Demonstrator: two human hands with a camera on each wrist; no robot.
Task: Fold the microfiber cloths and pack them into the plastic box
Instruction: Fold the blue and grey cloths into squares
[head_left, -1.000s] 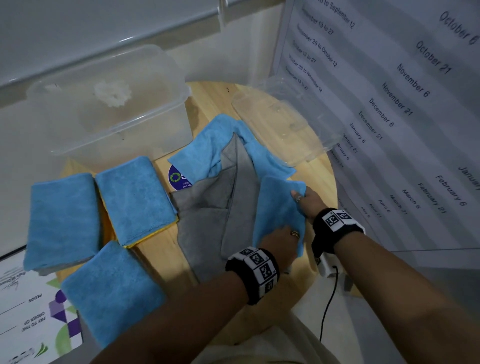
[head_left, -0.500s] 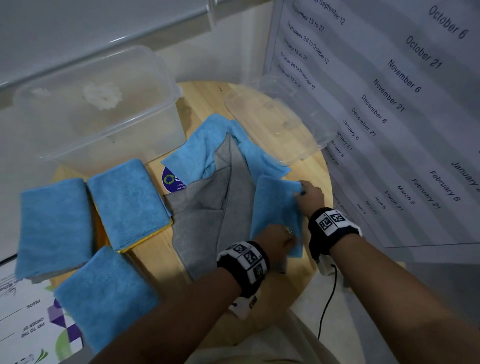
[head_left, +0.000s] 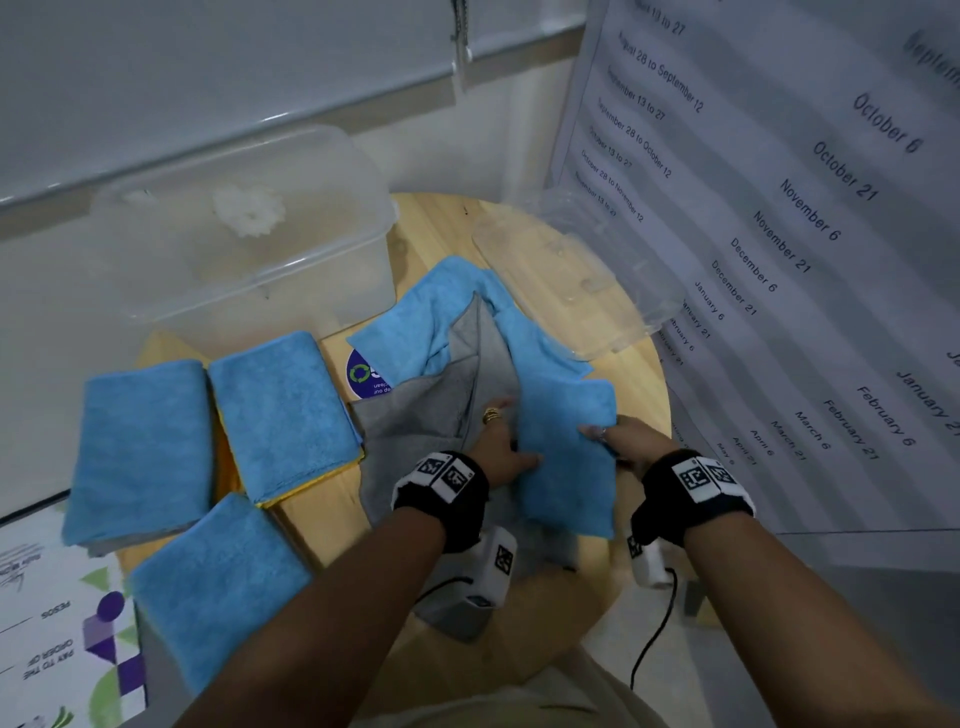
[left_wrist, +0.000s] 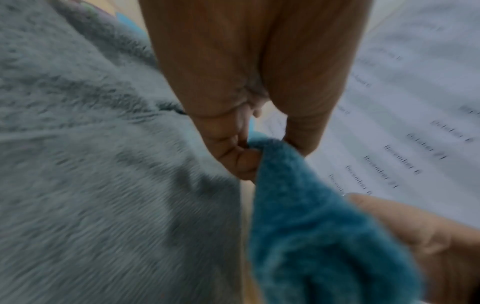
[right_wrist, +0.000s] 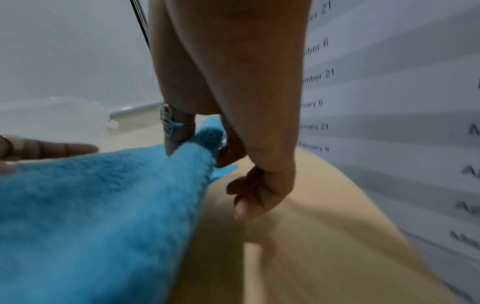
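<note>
A half-folded blue microfiber cloth lies on a spread grey cloth at the near right of the round wooden table. My left hand pinches its left edge between thumb and fingers. My right hand pinches its right edge, shown close in the right wrist view. Another loose blue cloth lies crumpled behind the grey one. Three folded blue cloths sit to the left. The clear plastic box stands open at the back left.
The box's clear lid lies at the back right of the table. A printed date chart hangs close on the right. A printed sheet lies at the near left. A round sticker shows on the tabletop.
My left hand has moved from the cloth's near edge up to its left side. My right hand has slid back from the far right corner. The cloth now looks bunched between both hands.
</note>
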